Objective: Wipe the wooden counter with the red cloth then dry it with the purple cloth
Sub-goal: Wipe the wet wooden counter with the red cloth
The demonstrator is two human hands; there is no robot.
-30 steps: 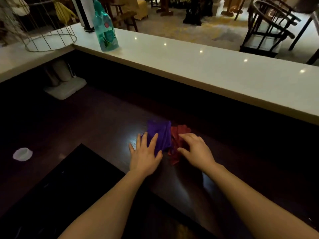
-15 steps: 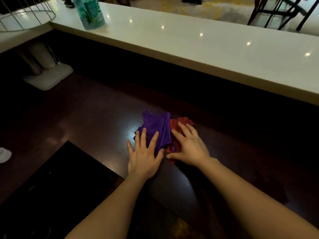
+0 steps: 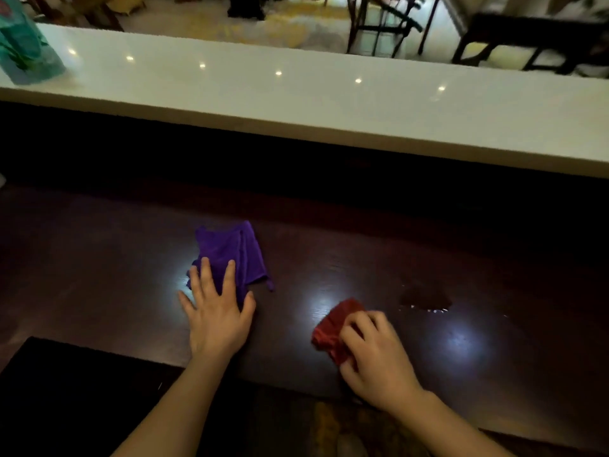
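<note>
The dark wooden counter (image 3: 329, 245) stretches across the middle of the head view. A folded purple cloth (image 3: 230, 250) lies on it left of centre. My left hand (image 3: 217, 311) rests flat on the cloth's near edge with its fingers spread. To the right, a bunched red cloth (image 3: 331, 328) is on the counter, and my right hand (image 3: 375, 354) is closed on it. A small wet patch (image 3: 423, 300) glistens on the wood just right of the red cloth.
A raised white ledge (image 3: 329, 103) runs along the far side of the counter. A teal bottle (image 3: 26, 51) stands on it at the far left. A black panel (image 3: 82, 390) lies at the near left. Dark chairs (image 3: 527, 37) stand beyond the ledge.
My right hand has gripped the red cloth and pulled it right, away from the purple cloth. My left hand stays on the purple cloth. The view has shifted right.
</note>
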